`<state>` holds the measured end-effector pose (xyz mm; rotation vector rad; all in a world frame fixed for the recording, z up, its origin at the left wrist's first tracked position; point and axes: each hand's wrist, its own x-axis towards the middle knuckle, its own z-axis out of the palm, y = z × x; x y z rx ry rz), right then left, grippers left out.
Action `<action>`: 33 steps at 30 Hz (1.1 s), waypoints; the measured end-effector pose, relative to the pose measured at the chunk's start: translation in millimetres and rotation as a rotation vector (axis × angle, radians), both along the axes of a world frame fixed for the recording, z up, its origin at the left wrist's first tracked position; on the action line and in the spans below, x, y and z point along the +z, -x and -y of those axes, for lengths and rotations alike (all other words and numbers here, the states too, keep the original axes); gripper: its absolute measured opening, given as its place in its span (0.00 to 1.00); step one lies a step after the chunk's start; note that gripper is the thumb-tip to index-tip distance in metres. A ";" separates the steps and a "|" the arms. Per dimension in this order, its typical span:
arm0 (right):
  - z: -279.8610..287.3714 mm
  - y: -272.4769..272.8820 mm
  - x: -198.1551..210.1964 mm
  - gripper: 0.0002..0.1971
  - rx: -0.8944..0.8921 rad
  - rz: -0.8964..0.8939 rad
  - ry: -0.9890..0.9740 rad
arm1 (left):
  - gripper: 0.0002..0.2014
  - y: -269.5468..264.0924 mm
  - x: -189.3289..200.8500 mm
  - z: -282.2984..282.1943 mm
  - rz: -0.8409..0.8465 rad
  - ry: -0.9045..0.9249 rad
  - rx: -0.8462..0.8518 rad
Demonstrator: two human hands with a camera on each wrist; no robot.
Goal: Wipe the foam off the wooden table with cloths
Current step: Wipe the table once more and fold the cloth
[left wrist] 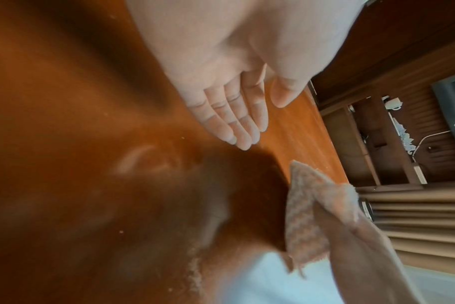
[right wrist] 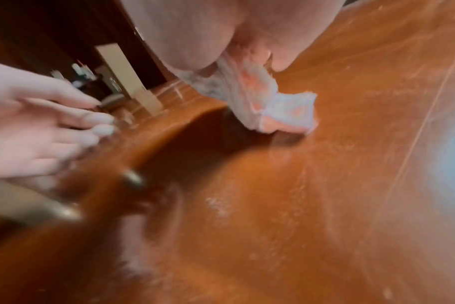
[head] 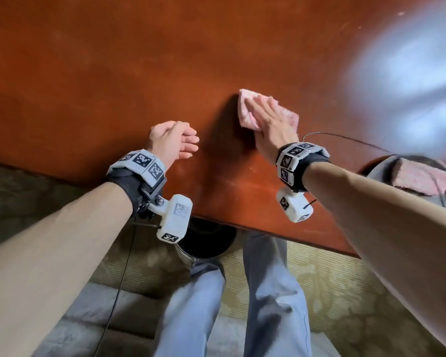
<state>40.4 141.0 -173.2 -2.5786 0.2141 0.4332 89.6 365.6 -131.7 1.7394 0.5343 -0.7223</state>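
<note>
A folded pink cloth [head: 247, 109] lies on the reddish wooden table [head: 113, 73]. My right hand [head: 271, 117] presses flat on top of it, fingers straight. The same cloth [right wrist: 278, 105] shows under the palm in the right wrist view, and at the lower right of the left wrist view as the cloth [left wrist: 314, 209]. My left hand [head: 180, 140] hovers open just above the table near its front edge, left of the cloth, holding nothing. Its straight fingers [left wrist: 237, 123] are together. Faint whitish foam smears [right wrist: 218, 205] streak the wood near the front.
A round metal bowl [head: 379, 173] sits at the table's right edge with a second pink cloth [head: 420, 176] in it. A thin cable [head: 345, 137] crosses the table near it. A dark bucket [head: 206, 240] stands on the floor under the table edge, by my legs.
</note>
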 end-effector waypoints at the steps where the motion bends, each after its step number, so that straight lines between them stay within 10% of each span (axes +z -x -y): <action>1: -6.9 4.9 -5.3 0.35 0.035 -0.047 0.007 | 0.11 2.3 -2.9 -8.4 -0.007 0.002 0.004; 16: -172.3 191.6 -22.0 0.43 0.155 -0.011 -0.044 | 0.12 57.4 -20.0 -60.0 -0.100 0.014 -0.070; 21: -185.9 216.0 -22.8 0.31 0.324 0.023 -0.065 | 0.12 77.1 -13.1 -81.2 -0.091 -0.004 -0.070; 28: -186.3 221.3 -21.3 0.31 -0.186 -0.252 -0.318 | 0.13 92.9 -5.6 -97.3 -0.092 -0.020 -0.117; 33: -178.9 198.9 -0.1 0.17 -0.542 -0.309 -0.597 | 0.23 119.3 14.7 -81.0 -0.310 0.181 -0.493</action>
